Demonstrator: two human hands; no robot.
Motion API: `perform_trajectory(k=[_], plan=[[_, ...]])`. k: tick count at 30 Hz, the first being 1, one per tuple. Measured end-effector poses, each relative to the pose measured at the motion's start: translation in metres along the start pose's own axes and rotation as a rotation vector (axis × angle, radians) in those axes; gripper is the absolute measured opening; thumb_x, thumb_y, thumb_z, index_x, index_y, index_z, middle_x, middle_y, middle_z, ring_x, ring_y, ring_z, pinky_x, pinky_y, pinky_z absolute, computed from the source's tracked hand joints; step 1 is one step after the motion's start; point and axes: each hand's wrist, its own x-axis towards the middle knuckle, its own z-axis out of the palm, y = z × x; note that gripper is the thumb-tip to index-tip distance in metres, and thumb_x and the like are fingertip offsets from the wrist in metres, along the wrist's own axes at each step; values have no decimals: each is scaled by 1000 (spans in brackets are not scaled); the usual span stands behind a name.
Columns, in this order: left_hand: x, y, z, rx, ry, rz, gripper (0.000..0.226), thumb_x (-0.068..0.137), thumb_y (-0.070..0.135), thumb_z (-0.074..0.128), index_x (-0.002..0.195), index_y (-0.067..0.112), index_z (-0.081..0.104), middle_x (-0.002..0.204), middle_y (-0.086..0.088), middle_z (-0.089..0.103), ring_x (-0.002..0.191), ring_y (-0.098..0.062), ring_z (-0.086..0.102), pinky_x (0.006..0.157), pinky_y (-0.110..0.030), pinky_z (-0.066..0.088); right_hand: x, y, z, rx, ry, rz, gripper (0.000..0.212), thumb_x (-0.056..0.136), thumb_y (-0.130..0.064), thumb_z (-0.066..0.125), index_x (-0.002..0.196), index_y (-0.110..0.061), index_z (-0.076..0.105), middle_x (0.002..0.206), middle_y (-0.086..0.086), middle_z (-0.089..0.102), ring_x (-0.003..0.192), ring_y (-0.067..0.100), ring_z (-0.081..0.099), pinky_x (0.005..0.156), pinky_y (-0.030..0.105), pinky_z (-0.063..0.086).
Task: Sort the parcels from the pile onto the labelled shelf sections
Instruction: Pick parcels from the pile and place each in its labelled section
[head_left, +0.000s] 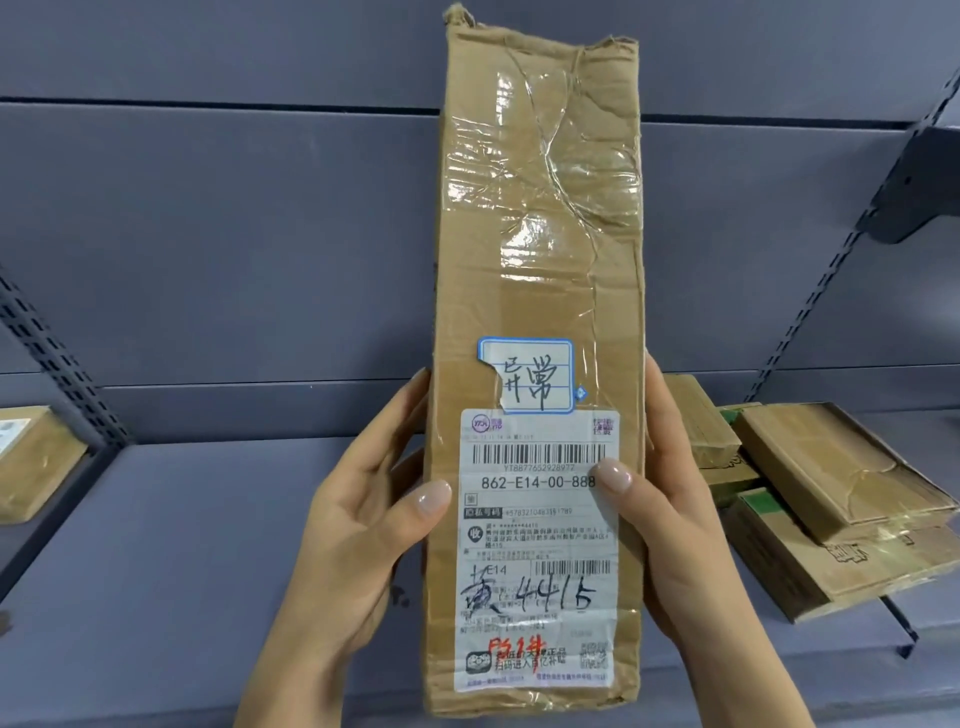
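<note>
While hands (358, 525) (675, 519) grip the parcel (540, 208) — boxes (810, 467) lie shelved.

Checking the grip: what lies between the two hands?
The tall cardboard parcel, held upright, shipping label facing the camera; left hand and right hand grip its sides. Head view.

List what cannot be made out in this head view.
Head view only:
- Shipping label: address print too small and blurred.
- Left hand and right hand: fingers mostly hidden behind the long parcel.
- Left box: cut off by the left edge.
- Stacked boxes: partly hidden by the right hand; labels not visible.
</note>
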Motion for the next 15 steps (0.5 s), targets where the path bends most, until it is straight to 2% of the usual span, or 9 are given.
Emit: perform_trajectory(k=[3,7,10,12,15], plan=[[-4,-1,-2,-2,10,7,91,46,54,92,128,31,61,137,-2,59,124,-19,58,87,-26,53,-1,-2,3,21,-8,21,89,60,-59,85,139,-54,44,144,-11,55,128,14,57,95,26,51],[-8,-2,-4,-2,28,-13,93,45,54,92,129,33,60,138,-3,58,124,-20,58,85,-25,53,-1,2,4,8,-33,37,97,62,-60,83,144,-43,35,143,-14,55,129,13,56,98,27,50],[-11,-5,-4,10,57,-26,96,44,54,92,130,26,59,138,-3,58,123,-20,58,83,-25,53,0,9,1,16,-59,59,93,65,-49,84,145,-43,35,143,-7,56,130,17,56,104,34,49],[-14,-8,-5,27,73,-35,100,44,55,92,132,25,55,138,-1,58,123,-18,59,83,-23,53,-1,15,-2,34,-68,84,84,70,-37,74,145,-42,36,143,-6,57,131,18,55,107,36,47],[-17,-16,-6,38,108,-67,103,42,56,92,132,25,54,138,2,59,122,-16,59,83,-23,54,-1,25,-5,44,-89,120,80,73,-35,69,145,-42,36,144,-8,55,132,18,54,107,40,47]])
